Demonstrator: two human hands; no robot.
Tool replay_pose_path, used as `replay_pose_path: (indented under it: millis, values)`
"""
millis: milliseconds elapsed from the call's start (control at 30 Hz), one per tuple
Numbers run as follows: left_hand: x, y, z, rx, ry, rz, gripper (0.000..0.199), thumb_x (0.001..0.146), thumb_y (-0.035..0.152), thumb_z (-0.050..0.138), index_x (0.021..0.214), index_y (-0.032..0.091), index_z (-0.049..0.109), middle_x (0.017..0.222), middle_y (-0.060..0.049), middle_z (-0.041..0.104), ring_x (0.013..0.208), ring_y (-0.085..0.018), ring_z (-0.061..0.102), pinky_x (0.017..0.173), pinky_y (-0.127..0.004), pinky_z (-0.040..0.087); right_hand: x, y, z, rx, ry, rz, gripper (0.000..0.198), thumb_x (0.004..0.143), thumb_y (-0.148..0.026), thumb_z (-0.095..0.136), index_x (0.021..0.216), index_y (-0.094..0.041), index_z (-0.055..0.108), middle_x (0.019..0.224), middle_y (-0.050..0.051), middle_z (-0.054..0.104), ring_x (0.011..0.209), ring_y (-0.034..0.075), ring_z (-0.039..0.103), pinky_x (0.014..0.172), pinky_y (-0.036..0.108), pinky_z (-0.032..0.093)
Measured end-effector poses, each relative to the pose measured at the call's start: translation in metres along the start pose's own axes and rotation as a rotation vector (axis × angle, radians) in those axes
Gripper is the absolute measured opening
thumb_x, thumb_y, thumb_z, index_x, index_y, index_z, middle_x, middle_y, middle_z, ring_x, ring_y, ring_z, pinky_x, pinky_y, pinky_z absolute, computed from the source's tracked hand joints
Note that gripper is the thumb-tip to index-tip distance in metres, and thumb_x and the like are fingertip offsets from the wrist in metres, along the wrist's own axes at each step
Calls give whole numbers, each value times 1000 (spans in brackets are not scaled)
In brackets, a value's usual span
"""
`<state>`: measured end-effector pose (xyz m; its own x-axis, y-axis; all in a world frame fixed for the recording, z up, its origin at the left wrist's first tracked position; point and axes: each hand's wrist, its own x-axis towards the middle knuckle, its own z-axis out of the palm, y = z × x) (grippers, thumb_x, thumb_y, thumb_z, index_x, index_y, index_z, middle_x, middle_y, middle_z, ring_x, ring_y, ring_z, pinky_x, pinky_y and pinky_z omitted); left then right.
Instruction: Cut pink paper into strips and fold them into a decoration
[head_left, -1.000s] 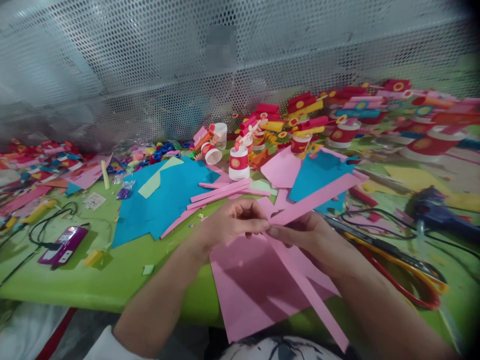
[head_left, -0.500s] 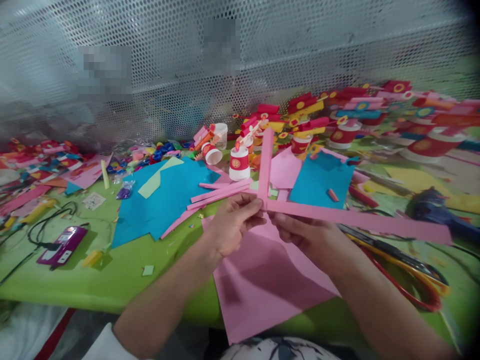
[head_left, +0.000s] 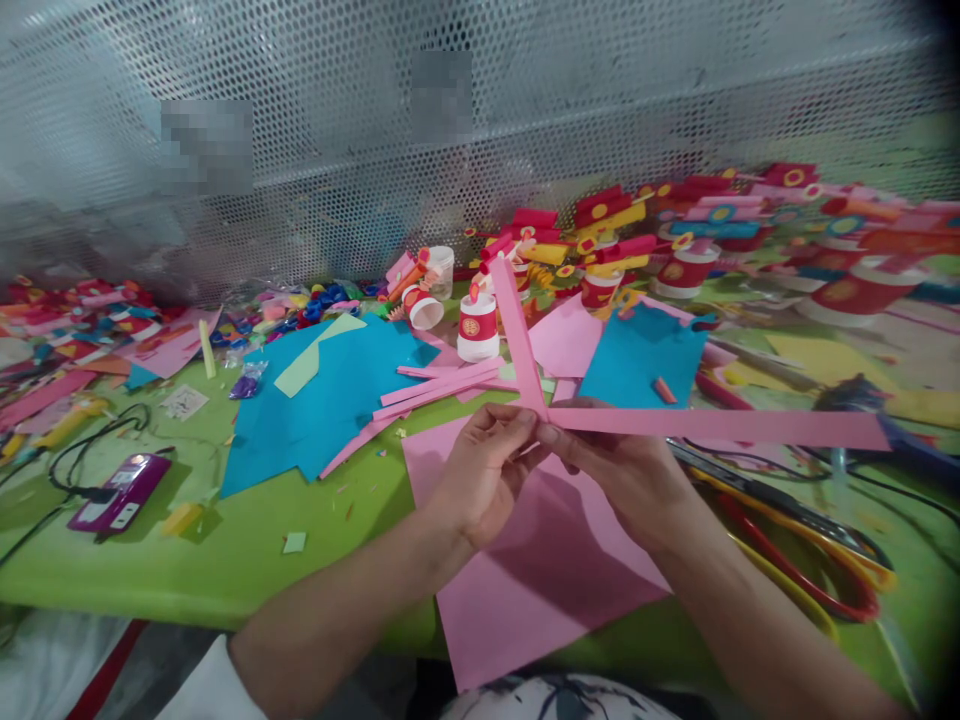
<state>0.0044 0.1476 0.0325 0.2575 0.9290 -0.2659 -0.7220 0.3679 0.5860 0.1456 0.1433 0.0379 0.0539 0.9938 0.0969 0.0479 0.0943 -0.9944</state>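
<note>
Two pink paper strips meet at a corner between my hands. One upright strip (head_left: 517, 335) leans up and to the left; the other, a long strip (head_left: 720, 425), reaches out to the right. My left hand (head_left: 491, 465) is closed, thumb and fingers pinching the strips near the joint. Close beside it, my right hand (head_left: 615, 470) pinches the long strip at the same corner. Whether the strips are glued or only overlapped I cannot tell. Beneath both hands lies a pink sheet (head_left: 540, 600) on the green table (head_left: 315, 580).
Blue sheets (head_left: 270, 430) and cut pink strips (head_left: 435, 388) lie left of centre. A red and white paper cup (head_left: 478, 328) stands behind. Right are scissors (head_left: 840, 590) and a dark glue gun (head_left: 915, 450). A purple device (head_left: 124, 490) with cables lies left.
The upright strip has tilted to the left, and the long strip has swung nearer to level. My hands have moved closer together at the corner.
</note>
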Motion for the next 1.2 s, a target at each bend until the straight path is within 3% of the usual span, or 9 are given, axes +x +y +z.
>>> replay_pose_path:
  millis: [200, 400, 600, 833, 1200]
  values:
    - [-2, -3, -1, 52, -7, -49, 29, 74, 25, 88, 78, 16, 60, 83, 0, 67, 80, -9, 62, 85, -26, 50, -1, 6, -3, -16, 27, 88, 38, 71, -56, 85, 71, -21, 70, 62, -1, 60, 60, 14, 50, 54, 27, 41]
    - [-2, -2, -1, 125, -13, -27, 25, 74, 23, 86, 75, 16, 61, 74, 2, 61, 74, -11, 61, 85, -31, 51, -2, 4, -4, -32, 35, 67, 37, 77, -55, 82, 73, -21, 68, 63, -2, 57, 62, 13, 50, 56, 26, 41]
    - [0, 4, -5, 392, -170, 107, 12, 78, 25, 79, 85, 16, 75, 87, -3, 72, 87, -17, 66, 90, -34, 49, 1, 16, -14, -127, -89, 56, 40, 84, -58, 73, 73, -21, 63, 64, -2, 54, 63, 13, 47, 57, 27, 36]
    - [2, 19, -7, 620, -83, 173, 9, 77, 25, 79, 79, 16, 78, 76, -3, 71, 76, -15, 62, 76, -30, 51, 2, 15, -16, -199, -151, 36, 42, 88, -57, 70, 70, -21, 59, 62, -3, 50, 61, 12, 41, 54, 26, 31]
    - [5, 19, -6, 520, -38, 186, 11, 77, 25, 80, 84, 17, 80, 80, -3, 74, 76, -14, 66, 77, -29, 55, 1, 14, -9, -98, -140, -11, 32, 82, -51, 78, 90, -22, 70, 77, -1, 62, 65, 13, 55, 58, 27, 47]
